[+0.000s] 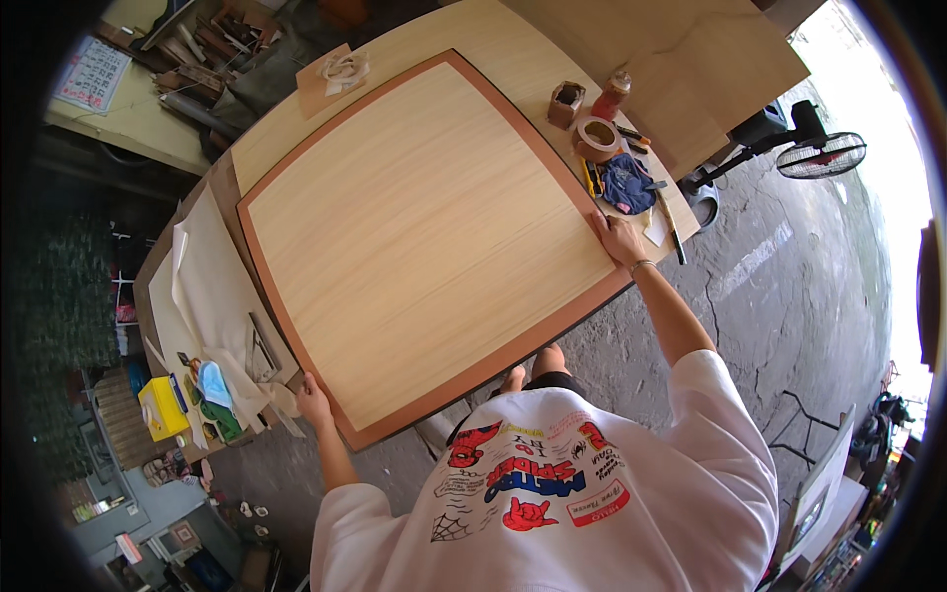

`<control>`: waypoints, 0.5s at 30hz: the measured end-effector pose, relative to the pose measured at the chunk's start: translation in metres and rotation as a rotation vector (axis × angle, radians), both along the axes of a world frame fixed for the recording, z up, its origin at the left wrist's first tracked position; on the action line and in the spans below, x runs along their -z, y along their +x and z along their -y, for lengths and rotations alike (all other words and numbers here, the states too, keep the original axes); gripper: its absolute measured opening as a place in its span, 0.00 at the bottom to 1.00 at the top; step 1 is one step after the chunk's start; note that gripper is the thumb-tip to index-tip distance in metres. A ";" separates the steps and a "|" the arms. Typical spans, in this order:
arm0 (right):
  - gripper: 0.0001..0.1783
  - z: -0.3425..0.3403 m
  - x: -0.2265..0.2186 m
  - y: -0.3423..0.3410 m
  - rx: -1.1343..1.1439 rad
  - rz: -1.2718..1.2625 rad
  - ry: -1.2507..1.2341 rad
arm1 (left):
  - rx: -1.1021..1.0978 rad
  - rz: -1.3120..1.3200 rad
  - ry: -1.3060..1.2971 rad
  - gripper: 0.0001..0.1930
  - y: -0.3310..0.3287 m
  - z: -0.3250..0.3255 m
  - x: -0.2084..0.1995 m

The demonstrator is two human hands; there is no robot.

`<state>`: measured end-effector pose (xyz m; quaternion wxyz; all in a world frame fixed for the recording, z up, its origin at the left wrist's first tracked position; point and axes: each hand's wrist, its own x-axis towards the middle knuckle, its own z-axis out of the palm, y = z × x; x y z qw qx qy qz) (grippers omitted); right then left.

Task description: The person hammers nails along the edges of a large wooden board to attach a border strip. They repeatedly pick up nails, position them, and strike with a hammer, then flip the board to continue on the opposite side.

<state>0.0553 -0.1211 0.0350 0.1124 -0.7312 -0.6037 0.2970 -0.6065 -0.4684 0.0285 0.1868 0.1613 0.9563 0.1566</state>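
Observation:
A large square wooden panel (424,237) with pale wood grain, a reddish-brown border and a dark edge lies across the worktable, its near edge close to my body. My left hand (314,401) grips its left edge near the near left corner, fingers curled round it. On the opposite side, my right hand (621,240) holds the right edge near the near right corner, the thumb over the border. Just beyond that hand lie a dark blue cloth (628,185) and a roll of brown tape (597,138).
Paper sheets (212,257), a yellow box (163,407) and a green cloth (219,419) lie at the left. A reddish bottle (613,95) and a cardboard box (565,104) stand at the far right corner. A fan (821,155) stands beyond, above the cracked concrete floor (760,286).

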 end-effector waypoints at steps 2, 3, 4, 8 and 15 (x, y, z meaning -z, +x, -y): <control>0.31 0.007 -0.007 -0.003 -0.117 0.145 0.199 | 0.076 -0.153 0.093 0.27 0.008 -0.001 -0.009; 0.27 0.010 -0.009 -0.002 -0.178 0.219 0.309 | 0.091 -0.213 0.216 0.26 0.013 -0.002 -0.012; 0.25 0.012 -0.010 0.002 -0.132 0.166 0.326 | 0.087 -0.259 0.323 0.25 0.018 -0.002 -0.015; 0.16 0.020 -0.013 0.026 0.041 0.023 0.368 | 0.044 -0.301 0.516 0.26 0.049 -0.002 -0.024; 0.21 0.035 -0.053 0.050 0.090 -0.413 0.227 | 0.031 -0.214 0.863 0.19 0.152 -0.025 -0.035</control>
